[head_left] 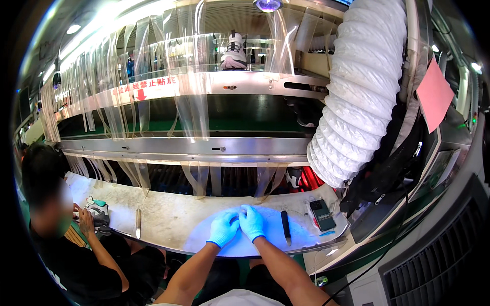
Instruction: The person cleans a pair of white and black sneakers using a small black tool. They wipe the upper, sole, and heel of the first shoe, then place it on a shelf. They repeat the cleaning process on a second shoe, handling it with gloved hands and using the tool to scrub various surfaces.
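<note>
My left hand [223,228] and my right hand [251,223], both in light gloves tinted blue by the lamp light, rest side by side on the worktable [173,217]. They lean toward each other and touch or nearly touch at the fingers. The fingers of both are curled in and close together, with no object showing in either. Just right of my right hand lies a slim tool with a black handle [285,222], its blade end toward me. Farther left on the table is a knife-like tool [138,223] with a light handle.
At left a co-worker [76,255] handles a grey and green shoe [98,210]. A dark phone [322,214] lies at the table's right end. Behind the table, clear strips [194,112] hang before conveyor levels, with a shoe [234,53] on top. A white duct [360,97] descends at right.
</note>
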The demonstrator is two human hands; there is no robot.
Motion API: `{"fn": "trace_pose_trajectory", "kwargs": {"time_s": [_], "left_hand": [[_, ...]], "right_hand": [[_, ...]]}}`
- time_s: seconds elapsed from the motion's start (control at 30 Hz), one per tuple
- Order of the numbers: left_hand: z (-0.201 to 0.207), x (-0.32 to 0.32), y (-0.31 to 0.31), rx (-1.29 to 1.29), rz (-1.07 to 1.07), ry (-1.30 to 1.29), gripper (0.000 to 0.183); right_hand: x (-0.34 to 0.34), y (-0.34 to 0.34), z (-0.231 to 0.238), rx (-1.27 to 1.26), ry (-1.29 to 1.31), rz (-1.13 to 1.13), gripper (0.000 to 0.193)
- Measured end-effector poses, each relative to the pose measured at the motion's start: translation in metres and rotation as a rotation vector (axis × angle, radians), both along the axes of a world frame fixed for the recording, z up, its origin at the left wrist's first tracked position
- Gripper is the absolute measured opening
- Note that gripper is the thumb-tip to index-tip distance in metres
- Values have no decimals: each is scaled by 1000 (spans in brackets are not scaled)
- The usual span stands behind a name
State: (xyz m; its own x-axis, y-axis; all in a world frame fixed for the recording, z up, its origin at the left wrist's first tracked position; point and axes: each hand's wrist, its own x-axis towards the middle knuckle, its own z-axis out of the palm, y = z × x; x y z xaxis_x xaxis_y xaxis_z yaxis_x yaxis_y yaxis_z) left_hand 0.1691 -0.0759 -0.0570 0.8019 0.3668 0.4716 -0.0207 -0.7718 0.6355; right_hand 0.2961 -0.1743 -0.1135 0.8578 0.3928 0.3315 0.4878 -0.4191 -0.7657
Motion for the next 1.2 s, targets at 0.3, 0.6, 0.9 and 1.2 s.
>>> {"fn": "trace_pose_trajectory", "kwargs": {"time_s": [0.3, 0.6, 0.9, 1.2], "left_hand": [[-1, 1, 3, 31, 4, -20, 36], [2, -1, 2, -94, -2, -10, 33], [-11, 1, 10, -161, 25, -2, 34], [-11, -1, 12, -371, 83, -10, 38]], "right_hand": [[-4, -2, 6, 63, 41, 6, 32], [-5, -4, 7, 72, 44, -4, 33], [-6, -2, 10, 44, 50, 3, 32], [-6, -5, 13, 41, 40, -16, 31]]}}
